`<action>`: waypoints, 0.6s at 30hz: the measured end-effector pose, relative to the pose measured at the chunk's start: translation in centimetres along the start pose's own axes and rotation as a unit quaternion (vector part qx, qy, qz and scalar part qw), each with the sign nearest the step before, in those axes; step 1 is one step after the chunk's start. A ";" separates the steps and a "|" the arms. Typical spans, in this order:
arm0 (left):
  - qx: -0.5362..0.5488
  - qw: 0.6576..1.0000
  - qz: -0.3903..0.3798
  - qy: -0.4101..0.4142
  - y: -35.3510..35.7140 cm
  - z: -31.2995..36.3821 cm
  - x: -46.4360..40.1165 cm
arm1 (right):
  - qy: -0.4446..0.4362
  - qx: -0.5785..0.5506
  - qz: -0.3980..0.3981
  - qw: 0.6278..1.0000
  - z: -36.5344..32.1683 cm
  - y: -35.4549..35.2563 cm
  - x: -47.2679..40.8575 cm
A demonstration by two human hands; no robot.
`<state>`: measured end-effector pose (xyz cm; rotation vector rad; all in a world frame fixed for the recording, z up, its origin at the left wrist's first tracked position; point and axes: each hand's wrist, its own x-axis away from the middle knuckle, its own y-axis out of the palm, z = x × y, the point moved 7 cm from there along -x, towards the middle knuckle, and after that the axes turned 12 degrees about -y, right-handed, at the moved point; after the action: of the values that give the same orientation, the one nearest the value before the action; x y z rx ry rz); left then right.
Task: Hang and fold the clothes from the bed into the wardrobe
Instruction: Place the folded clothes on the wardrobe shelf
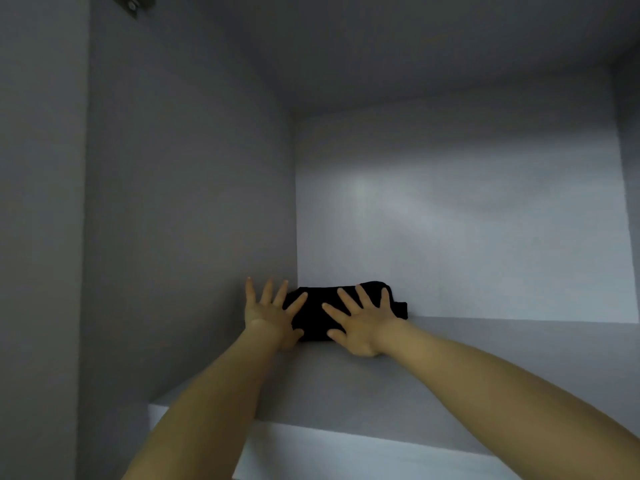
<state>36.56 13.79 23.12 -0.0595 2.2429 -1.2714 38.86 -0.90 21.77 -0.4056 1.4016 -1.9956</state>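
Observation:
A folded black garment point(313, 315) lies on a grey wardrobe shelf point(450, 375), pushed into the back left corner. My left hand point(270, 311) is at its left end with fingers spread and straight, thumb against the garment's front. My right hand point(360, 320) lies over the garment's front and right part, fingers spread and straight. Both arms reach up and into the compartment. The hands hide part of the garment.
The compartment has a grey left side wall point(190, 220), a pale back wall point(467, 237) and a top panel point(381, 46). The shelf's front edge point(346, 452) runs below my forearms. A metal hinge point(133, 3) shows at the top left.

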 end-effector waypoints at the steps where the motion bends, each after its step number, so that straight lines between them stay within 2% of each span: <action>1: 0.015 1.000 0.009 -0.010 -0.8 -1.0 1.2 | 0.005 0.001 0.018 1.000 -0.5 -1.1 1.1; 4: 0.156 0.984 0.066 -0.050 -3.4 -4.0 5.9 | 0.025 -0.016 0.113 0.993 -2.2 -4.7 5.6; 8: 0.305 0.935 0.154 -0.099 -4.5 -8.3 14.0 | 0.047 -0.083 0.286 0.954 -5.7 -7.6 12.7; 10: 0.346 0.917 0.170 -0.106 -4.0 -9.8 17.9 | 0.044 -0.152 0.357 0.921 -7.7 -7.5 15.8; 13: 0.404 0.889 0.178 -0.119 -2.4 -11.6 24.7 | -0.001 -0.221 0.486 0.845 -12.5 -6.7 20.9; 15: 0.433 0.873 0.185 -0.130 -1.1 -12.6 30.3 | -0.053 -0.266 0.518 0.811 -17.0 -5.2 23.5; 18: 0.418 0.875 0.175 -0.169 1.7 -13.6 38.7 | -0.130 -0.302 0.494 0.805 -24.2 -1.7 26.2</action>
<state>-2.32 13.68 10.04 0.3986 1.1990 -1.7374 4.72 -0.72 11.17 -0.1320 1.5710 -0.6077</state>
